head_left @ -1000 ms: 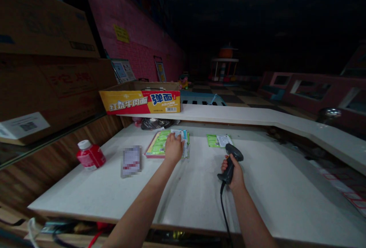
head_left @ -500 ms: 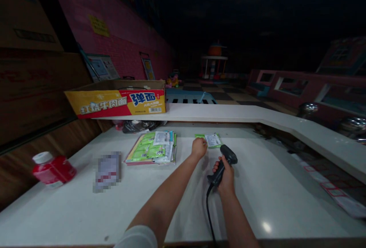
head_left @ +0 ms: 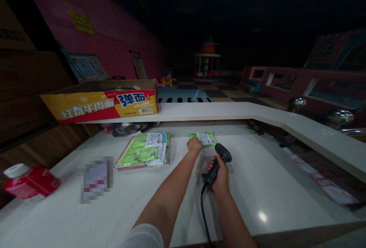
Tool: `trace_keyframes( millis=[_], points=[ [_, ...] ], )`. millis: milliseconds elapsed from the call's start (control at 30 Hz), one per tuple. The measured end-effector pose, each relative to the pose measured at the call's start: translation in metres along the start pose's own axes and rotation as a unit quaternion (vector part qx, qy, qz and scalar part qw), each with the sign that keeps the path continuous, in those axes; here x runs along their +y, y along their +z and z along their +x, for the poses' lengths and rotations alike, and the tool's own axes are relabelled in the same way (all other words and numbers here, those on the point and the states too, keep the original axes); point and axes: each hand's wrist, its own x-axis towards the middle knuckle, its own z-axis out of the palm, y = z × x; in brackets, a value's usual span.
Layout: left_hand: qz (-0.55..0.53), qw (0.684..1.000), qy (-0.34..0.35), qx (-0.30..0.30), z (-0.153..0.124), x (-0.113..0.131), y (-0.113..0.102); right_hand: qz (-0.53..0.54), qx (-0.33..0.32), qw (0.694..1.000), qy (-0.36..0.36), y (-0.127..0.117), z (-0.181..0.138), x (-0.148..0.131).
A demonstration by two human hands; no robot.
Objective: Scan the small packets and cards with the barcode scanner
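My right hand (head_left: pixel 219 171) is wrapped round the grip of a black corded barcode scanner (head_left: pixel 220 155), its head pointing away from me. My left hand (head_left: pixel 195 144) is closed at the near left edge of a small green packet with a white label (head_left: pixel 204 138) lying flat on the white counter (head_left: pixel 257 187). Whether its fingers pinch the packet or only touch it is not clear. To the left lies a stack of green packets (head_left: pixel 143 151) with white labels on top.
A red bottle with a white cap (head_left: pixel 27 181) lies at the counter's left edge. A blurred card (head_left: pixel 96 178) lies near it. A yellow and red cardboard box (head_left: pixel 103 101) sits on the raised white ledge (head_left: pixel 257 112). A black bag (head_left: pixel 128 128) lies under the ledge.
My left hand left the stack of green packets and moved right to the single green packet. The scanner hand stayed about where it was. The camera turned right.
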Motion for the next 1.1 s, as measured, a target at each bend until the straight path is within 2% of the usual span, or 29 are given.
trace_keyframes(
  millis=[100,233,333,433,567,767,833,967,1100],
  points=[
    [-0.022,0.999,0.042,0.015,-0.013,-0.018,-0.020,-0.009,-0.004,1.000,0.000,-0.002,0.002,0.000],
    [-0.050,0.986,0.150,0.051,-0.043,-0.060,-0.044,-0.002,-0.007,1.000,0.004,-0.003,0.003,0.001],
    [-0.081,0.978,0.178,0.067,-0.060,-0.088,-0.052,-0.002,-0.014,1.000,0.004,-0.003,0.003,0.001],
    [-0.172,0.968,0.171,0.073,-0.063,-0.102,-0.052,0.006,-0.022,1.000,0.009,-0.004,0.000,-0.001],
    [-0.244,0.952,0.168,0.073,-0.060,-0.105,-0.049,-0.006,-0.040,0.999,0.020,-0.003,-0.006,-0.005],
    [-0.231,0.953,0.173,0.089,-0.065,-0.101,-0.053,-0.103,-0.042,0.992,0.064,0.007,-0.024,-0.014],
    [-0.228,0.954,0.174,0.089,-0.066,-0.101,-0.054,-0.157,-0.065,0.982,0.080,0.009,-0.032,-0.020],
    [-0.242,0.950,0.173,0.095,-0.065,-0.102,-0.053,-0.309,-0.150,0.935,0.084,0.006,-0.053,-0.040],
    [-0.262,0.946,0.167,0.091,-0.062,-0.105,-0.049,-0.424,-0.198,0.881,0.070,-0.002,-0.082,-0.065]
  ],
)
